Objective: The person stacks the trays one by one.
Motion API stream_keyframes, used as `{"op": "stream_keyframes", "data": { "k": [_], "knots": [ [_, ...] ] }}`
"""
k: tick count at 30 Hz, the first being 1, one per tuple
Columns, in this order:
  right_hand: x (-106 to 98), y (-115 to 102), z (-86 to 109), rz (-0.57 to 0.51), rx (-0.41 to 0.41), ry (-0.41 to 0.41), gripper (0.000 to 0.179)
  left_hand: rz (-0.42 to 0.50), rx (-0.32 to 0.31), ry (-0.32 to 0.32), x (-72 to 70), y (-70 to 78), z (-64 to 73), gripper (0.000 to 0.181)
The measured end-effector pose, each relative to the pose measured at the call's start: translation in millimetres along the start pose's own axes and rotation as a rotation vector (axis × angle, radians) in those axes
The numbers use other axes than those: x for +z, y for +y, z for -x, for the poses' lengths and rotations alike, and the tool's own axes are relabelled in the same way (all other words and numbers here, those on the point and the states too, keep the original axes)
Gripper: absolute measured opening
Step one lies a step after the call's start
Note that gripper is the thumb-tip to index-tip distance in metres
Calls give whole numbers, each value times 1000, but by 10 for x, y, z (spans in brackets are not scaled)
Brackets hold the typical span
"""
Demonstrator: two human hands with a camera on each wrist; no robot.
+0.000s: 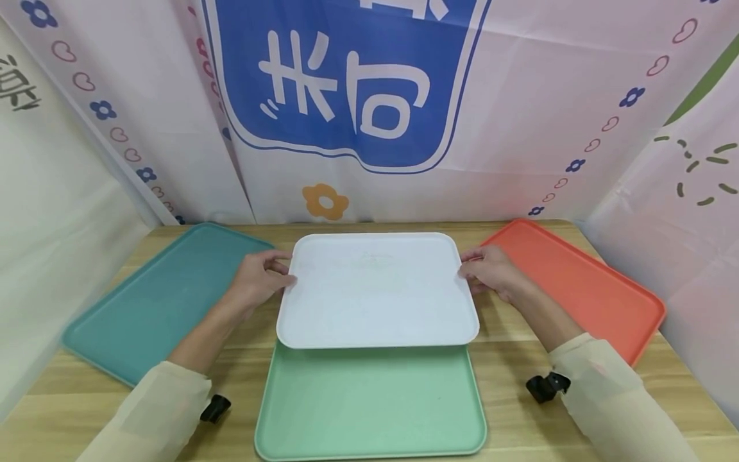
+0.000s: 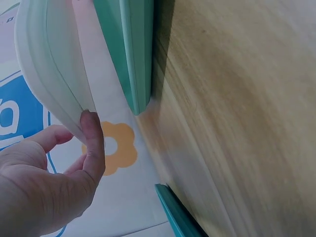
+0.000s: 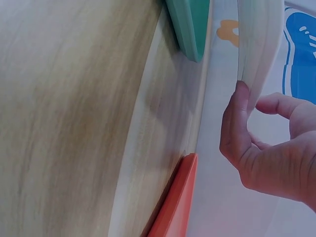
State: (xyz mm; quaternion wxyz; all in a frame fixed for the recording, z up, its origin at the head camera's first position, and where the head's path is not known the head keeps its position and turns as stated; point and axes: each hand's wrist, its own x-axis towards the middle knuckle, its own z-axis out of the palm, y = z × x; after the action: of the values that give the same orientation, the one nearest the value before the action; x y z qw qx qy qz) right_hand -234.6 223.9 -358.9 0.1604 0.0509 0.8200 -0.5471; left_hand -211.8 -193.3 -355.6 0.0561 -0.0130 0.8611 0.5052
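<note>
Both hands hold a white tray by its two short sides. At its left edge the left hand pinches the rim between thumb and fingers, and the left wrist view shows this hand gripping near a corner. Opposite it, the right hand pinches the right rim; the right wrist view shows that hand the same way. The white tray is raised in the air above a light green tray, whose far part it hides in the head view. A gap between the two trays shows in both wrist views.
A teal tray lies angled on the wooden table at the left. On the right, a red-orange tray lies angled the other way. Printed cloth hangs behind the table and along both sides.
</note>
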Motion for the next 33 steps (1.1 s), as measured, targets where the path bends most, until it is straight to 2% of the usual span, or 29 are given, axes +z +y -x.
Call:
{"op": "stream_keyframes", "data": {
  "k": [9, 16, 33],
  "knots": [
    [-4, 21, 70, 0, -14, -51, 54, 35, -24, -27, -2, -29, 43, 56],
    [-10, 30, 147, 12, -11, -88, 57, 87, -43, -78, -21, -64, 94, 58],
    [13, 78, 242, 54, -28, -116, 53, 74, -28, -121, -42, -134, 193, 57]
  ]
}}
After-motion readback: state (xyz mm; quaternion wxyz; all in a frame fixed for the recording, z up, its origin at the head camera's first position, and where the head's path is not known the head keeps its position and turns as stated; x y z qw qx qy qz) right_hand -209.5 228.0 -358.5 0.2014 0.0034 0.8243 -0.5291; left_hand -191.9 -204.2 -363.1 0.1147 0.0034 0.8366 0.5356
